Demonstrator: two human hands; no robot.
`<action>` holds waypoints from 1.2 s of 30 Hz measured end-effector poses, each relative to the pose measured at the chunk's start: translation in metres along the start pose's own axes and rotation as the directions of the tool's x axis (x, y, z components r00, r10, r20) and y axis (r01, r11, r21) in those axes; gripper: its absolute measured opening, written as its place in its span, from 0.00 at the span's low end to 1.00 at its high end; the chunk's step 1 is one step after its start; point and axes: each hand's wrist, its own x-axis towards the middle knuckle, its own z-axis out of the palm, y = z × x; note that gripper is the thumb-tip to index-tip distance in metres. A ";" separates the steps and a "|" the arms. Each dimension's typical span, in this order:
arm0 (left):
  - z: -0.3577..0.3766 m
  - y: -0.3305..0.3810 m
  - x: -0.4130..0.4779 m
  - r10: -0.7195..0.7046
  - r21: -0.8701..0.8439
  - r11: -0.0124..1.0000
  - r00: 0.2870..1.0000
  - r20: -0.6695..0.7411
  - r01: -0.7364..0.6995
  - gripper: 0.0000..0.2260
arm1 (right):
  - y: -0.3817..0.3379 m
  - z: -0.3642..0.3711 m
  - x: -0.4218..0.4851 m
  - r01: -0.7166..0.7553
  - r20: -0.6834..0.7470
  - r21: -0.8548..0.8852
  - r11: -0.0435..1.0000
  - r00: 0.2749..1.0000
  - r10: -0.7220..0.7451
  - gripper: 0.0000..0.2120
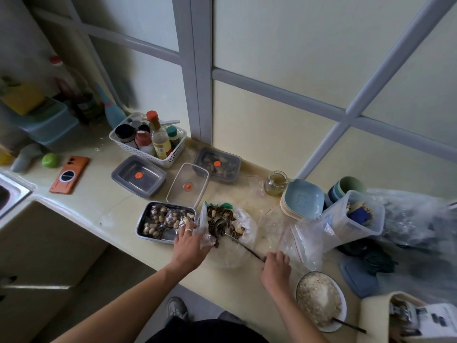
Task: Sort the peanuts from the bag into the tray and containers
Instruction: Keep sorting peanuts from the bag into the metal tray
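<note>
A clear plastic bag of mixed seeds and peanuts lies open on the counter. My left hand grips the bag's left edge. My right hand grips the handle of a long metal spoon whose bowl rests inside the bag among the seeds. Left of the bag is a metal tray holding peanuts in their shells. Behind stand an empty grey container, an empty clear container and a lidded grey container with dark contents.
A white basket of condiment bottles stands at the back. An orange phone and a green lime lie left by the sink. Right: a glass jar, stacked blue dishes, zip bags, a bowl of shelled nuts.
</note>
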 end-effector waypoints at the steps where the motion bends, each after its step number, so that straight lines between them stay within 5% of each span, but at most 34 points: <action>1: 0.002 -0.002 0.000 0.000 0.000 1.000 1.000 0.023 0.000 0.24 | 0.002 0.000 0.000 0.019 0.025 -0.033 0.999 1.000 -0.018 0.11; 5: 0.003 -0.005 -0.005 -0.012 -0.017 1.000 0.999 0.034 0.012 0.22 | 0.006 -0.009 -0.001 0.067 0.094 -0.022 0.998 0.993 -0.065 0.07; 8: 0.007 -0.013 -0.002 -0.089 -0.047 0.995 0.995 0.041 0.091 0.32 | 0.007 -0.025 0.004 0.006 0.194 0.255 0.967 0.979 -0.057 0.05; 11: 0.009 -0.020 0.006 -0.083 -0.058 0.995 0.994 0.066 0.086 0.28 | 0.003 -0.048 0.008 0.006 0.201 0.455 0.890 0.974 -0.109 0.08; 17: -0.003 -0.016 0.012 -0.027 -0.141 0.990 0.998 -0.062 0.018 0.21 | -0.023 -0.093 0.013 -0.045 0.051 0.874 0.483 0.999 0.001 0.03; 21: -0.017 0.007 -0.002 0.135 -0.283 0.952 0.990 0.035 -0.120 0.19 | -0.051 -0.111 0.007 0.069 -0.082 0.953 0.295 0.996 0.032 0.05; 27: -0.014 0.012 -0.005 0.087 -0.199 0.979 0.972 0.217 -0.043 0.18 | -0.079 -0.095 0.007 0.187 -0.185 0.834 0.519 0.981 -0.056 0.07; 32: -0.010 0.008 0.011 0.031 -0.085 0.996 0.999 0.029 -0.029 0.28 | -0.079 -0.092 0.007 0.179 -0.212 0.759 0.626 0.977 -0.021 0.07; 36: -0.018 0.022 0.028 0.056 -0.049 0.997 0.997 0.051 -0.054 0.30 | -0.066 -0.094 0.013 0.178 -0.240 0.731 0.659 0.971 0.004 0.09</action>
